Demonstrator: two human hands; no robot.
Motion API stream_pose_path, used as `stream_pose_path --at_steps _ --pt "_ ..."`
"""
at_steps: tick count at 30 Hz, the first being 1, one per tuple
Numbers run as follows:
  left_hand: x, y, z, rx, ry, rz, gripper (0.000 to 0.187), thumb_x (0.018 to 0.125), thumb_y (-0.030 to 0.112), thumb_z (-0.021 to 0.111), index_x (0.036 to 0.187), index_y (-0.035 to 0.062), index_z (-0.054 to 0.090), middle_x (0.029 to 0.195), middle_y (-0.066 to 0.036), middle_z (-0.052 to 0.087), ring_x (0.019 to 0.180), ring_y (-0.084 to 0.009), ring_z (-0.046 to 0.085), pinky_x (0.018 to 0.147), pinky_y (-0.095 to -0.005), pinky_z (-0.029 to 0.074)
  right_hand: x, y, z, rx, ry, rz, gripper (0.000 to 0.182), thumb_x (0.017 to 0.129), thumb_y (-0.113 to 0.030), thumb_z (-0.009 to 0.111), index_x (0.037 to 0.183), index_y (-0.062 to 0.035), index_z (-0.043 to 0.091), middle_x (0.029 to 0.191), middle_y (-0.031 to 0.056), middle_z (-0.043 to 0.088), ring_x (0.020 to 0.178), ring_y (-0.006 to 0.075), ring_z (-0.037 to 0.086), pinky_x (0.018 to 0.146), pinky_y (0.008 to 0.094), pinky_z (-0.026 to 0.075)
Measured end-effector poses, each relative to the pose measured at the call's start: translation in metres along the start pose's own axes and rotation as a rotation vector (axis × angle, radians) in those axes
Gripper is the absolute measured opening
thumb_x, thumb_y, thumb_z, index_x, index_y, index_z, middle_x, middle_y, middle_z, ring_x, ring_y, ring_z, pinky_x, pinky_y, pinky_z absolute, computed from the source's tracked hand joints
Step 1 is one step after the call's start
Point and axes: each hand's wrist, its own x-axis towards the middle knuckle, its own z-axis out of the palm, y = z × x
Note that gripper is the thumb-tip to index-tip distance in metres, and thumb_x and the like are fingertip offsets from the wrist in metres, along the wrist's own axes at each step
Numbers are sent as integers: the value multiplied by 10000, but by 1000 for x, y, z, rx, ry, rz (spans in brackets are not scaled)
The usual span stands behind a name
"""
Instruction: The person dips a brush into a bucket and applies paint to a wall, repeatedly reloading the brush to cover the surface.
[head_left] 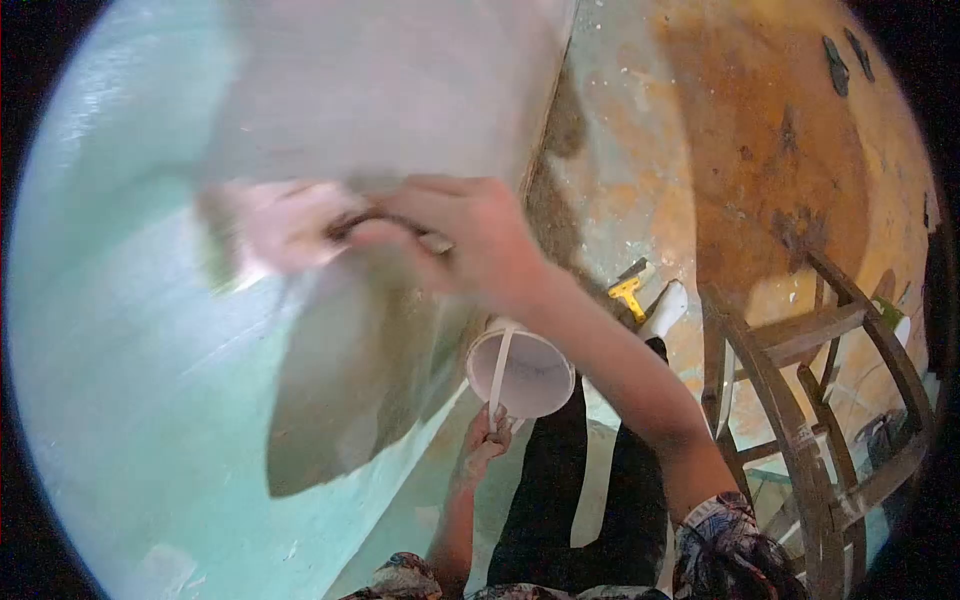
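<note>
My right hand (470, 235) is closed around the dark handle of a wide paintbrush (285, 225), which is blurred by motion. The brush's pale, greenish-edged end is at the wall (150, 380); whether it touches cannot be made out. Lower down, my left hand (485, 440) grips a white bucket (535, 375) at its near rim and pale handle strap. The bucket is tilted so that its whitish inside shows, and it hangs in front of my legs.
A yellow-handled scraper (628, 292) lies on the stained floor (770, 130) near my foot. At right stands a wooden frame with rungs (800, 440), and a green and white container (893, 320) is behind it. Dark sandals (837, 68) lie at the far right.
</note>
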Motion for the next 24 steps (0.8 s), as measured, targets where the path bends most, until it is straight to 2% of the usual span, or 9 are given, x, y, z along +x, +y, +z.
stream_pose_path --at_steps 4,6,9,12,14,15,18,23,24 --pt "11 -6 -3 -21 63 1 318 644 121 528 898 123 337 684 44 304 577 -42 285 534 -174 223 -72 112 -16 -80 -75 188 137 835 -127 633 911 -18 665 776 121 642 618 217 602 571 296 468" --pt "17 -5 0 -49 85 -16 324 634 106 530 893 120 336 684 45 307 574 -43 285 535 -177 226 -106 161 -28 -102 -165 396 164 848 -150 623 939 -19 664 822 139 651 658 244 618 608 299 474" --pt "29 -13 -3 -36 149 -53 343 633 111 557 899 112 341 682 45 315 560 -44 288 531 -182 234 -167 248 -26 -92 -119 478 193 860 -182 611 977 -40 667 863 172 648 678 287 623 615 314 466" --pt "41 -35 -15 -74 236 -78 369 637 145 597 910 106 352 669 46 314 542 -45 294 520 -185 237 -219 321 -32 -423 -191 567 252 883 -270 569 1012 -78 669 919 185 643 752 323 630 651 359 473" --pt "45 -35 -11 -88 330 -91 391 631 164 615 922 102 362 659 46 314 534 -45 302 513 -187 240 -240 344 -40 -653 -363 789 282 887 -315 546 1005 -92 672 929 180 642 795 331 626 680 392 476" --pt "41 -39 -15 -94 278 -67 400 625 167 619 929 101 366 658 46 317 538 -44 310 512 -185 245 -249 348 -44 -769 -449 894 298 889 -338 535 1001 -98 673 934 178 642 817 334 624 695 408 478" --pt "33 -36 -27 -72 171 -17 425 614 176 628 950 99 379 671 47 333 553 -41 334 513 -179 261 -296 350 -66 -854 -387 821 319 878 -371 522 972 -106 673 911 165 648 846 349 614 717 443 480" --pt "-15 -6 -14 -5 147 -21 411 640 180 608 981 103 391 769 45 377 618 -27 374 535 -158 299 -321 223 -94 -857 -169 653 240 866 -289 546 983 -99 633 822 180 635 778 351 613 653 430 481" --pt "-26 13 -12 70 128 -65 414 655 141 562 1036 79 411 834 33 403 674 -27 400 572 -149 322 -293 166 -93 -773 -199 923 262 883 -317 538 973 -88 627 836 190 634 796 350 617 670 421 481"
